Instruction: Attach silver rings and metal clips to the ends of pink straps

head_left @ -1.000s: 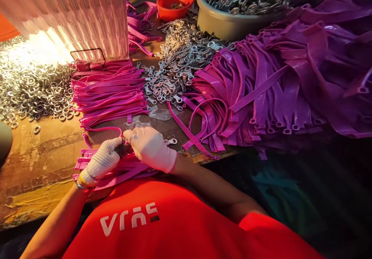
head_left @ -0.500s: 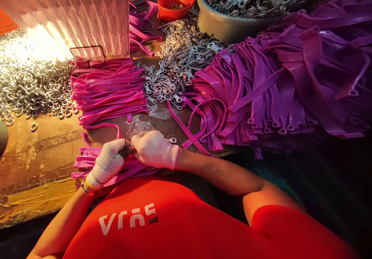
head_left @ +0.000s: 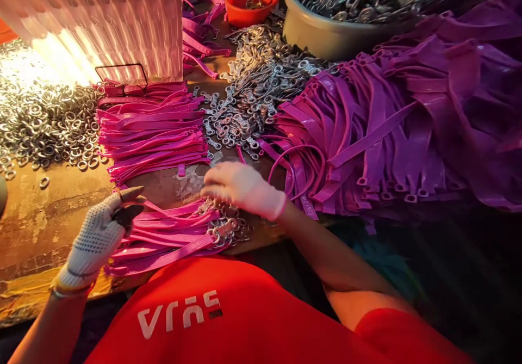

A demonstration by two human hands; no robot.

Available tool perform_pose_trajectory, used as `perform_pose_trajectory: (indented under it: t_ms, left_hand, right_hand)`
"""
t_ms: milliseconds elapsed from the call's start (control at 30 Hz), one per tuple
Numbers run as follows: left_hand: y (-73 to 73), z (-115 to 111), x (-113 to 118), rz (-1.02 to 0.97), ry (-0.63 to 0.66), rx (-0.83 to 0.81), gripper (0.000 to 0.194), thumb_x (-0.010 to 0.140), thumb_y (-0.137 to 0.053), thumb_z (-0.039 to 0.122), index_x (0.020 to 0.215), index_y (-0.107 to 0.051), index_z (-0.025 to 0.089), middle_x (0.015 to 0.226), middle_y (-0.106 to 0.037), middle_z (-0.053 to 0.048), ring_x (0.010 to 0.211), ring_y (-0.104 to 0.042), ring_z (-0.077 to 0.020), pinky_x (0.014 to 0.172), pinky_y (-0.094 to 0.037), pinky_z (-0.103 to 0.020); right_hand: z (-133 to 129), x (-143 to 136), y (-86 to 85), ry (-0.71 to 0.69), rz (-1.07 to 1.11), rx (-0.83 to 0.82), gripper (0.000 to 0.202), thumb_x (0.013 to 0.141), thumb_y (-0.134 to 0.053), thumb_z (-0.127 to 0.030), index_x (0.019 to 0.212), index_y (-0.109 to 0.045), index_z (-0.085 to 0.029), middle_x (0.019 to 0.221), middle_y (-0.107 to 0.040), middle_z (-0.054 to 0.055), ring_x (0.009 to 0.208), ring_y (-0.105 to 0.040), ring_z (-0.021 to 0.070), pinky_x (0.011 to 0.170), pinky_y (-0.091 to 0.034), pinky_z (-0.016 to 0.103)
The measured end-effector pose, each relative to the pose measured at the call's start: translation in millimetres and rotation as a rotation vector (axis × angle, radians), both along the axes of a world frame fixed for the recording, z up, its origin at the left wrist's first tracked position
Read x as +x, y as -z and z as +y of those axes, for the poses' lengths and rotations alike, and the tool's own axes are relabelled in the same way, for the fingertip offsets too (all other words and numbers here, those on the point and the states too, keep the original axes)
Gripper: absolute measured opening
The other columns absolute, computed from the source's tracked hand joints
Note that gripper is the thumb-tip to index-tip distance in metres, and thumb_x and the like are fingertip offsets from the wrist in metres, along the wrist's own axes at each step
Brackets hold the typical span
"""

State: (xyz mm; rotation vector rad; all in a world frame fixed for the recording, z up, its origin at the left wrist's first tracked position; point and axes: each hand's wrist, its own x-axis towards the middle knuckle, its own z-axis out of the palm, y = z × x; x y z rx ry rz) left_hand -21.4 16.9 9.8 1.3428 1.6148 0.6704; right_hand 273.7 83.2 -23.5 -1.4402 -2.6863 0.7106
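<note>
My left hand (head_left: 95,239), in a white dotted glove, has its fingers wrapped round something dark at the left of the near strap bundle. Bare dark fingertips or tips of an object stick out there; which is unclear. My right hand (head_left: 242,187), in a white glove, is blurred above the metal clasps (head_left: 224,230) at the right ends of the near pink straps (head_left: 171,230). Whether it holds anything is hidden. Beyond my hands lies a stack of pink straps (head_left: 155,127), with loose metal clasps (head_left: 244,108) to its right.
Metal rings (head_left: 53,119) are heaped at the left by a bright, ribbed translucent panel (head_left: 122,21). A red bowl (head_left: 234,13) and a large grey basin (head_left: 318,35) of metal pieces stand at the back. Many purple straps (head_left: 367,119) cover the right.
My hands were together over the near straps and have moved apart, left hand to the left, right hand right and up. The near clasps now show.
</note>
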Motion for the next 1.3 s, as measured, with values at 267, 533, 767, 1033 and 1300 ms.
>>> perform_pose_trajectory:
  t_ms: [267, 533, 767, 1033, 1300]
  left_hand:
    - [16.4, 9, 45, -0.941, -0.136, -0.639, 0.060, 0.089, -0.065, 0.049, 0.136, -0.059, 0.012, 0.105, -0.073, -0.018, 0.062, -0.065, -0.0147, 0.039, -0.040, -0.017]
    - [33.7, 0, 38, -0.842, -0.075, -0.559, 0.044, 0.086, -0.072, 0.034, 0.126, -0.068, 0.015, 0.084, -0.068, -0.006, 0.044, -0.038, -0.0029, 0.032, -0.020, -0.015]
    - [39.3, -11, 49, -0.650, -0.022, -0.362, 0.047, 0.094, -0.062, 0.044, 0.131, -0.060, 0.014, 0.066, -0.065, -0.002, 0.041, -0.036, -0.0051, 0.036, -0.022, -0.017]
    - [42.3, -18, 63, -0.442, 0.046, -0.143, 0.036, 0.097, -0.054, 0.049, 0.103, -0.067, 0.015, 0.056, -0.056, 0.002, 0.047, -0.046, -0.0097, 0.046, -0.035, -0.021]
    - [46.8, -17, 47, 0.160, 0.062, 0.380, 0.026, 0.089, -0.057, 0.026, 0.107, -0.073, 0.016, 0.096, -0.073, -0.010, 0.087, -0.067, -0.0212, 0.081, -0.052, -0.031]
  right_hand:
    - [70, -24, 42.1, 0.575, -0.223, 0.153, 0.033, 0.097, -0.042, -0.013, 0.124, -0.060, -0.015, 0.119, -0.069, 0.018, 0.098, -0.068, 0.0260, 0.078, -0.045, 0.031]
    - [52, -8, 49.9, 0.612, 0.002, 0.160, 0.026, 0.092, -0.051, -0.019, 0.109, -0.069, -0.013, 0.114, -0.070, 0.019, 0.103, -0.065, 0.0307, 0.086, -0.047, 0.037]
    - [-25, -27, 19.9, 0.287, 0.602, -0.026, 0.034, 0.092, -0.046, -0.015, 0.122, -0.063, -0.017, 0.112, -0.074, 0.008, 0.104, -0.067, 0.0195, 0.096, -0.048, 0.032]
    - [-63, -61, 12.4, 0.223, 0.755, -0.082, 0.037, 0.092, -0.051, -0.018, 0.127, -0.062, -0.019, 0.120, -0.072, 0.008, 0.109, -0.067, 0.0184, 0.099, -0.049, 0.032]
    - [-69, -58, -1.1, 0.463, 1.106, -0.555, 0.029, 0.081, -0.066, -0.026, 0.110, -0.066, -0.020, 0.092, -0.065, -0.001, 0.079, -0.058, 0.0119, 0.073, -0.048, 0.025]
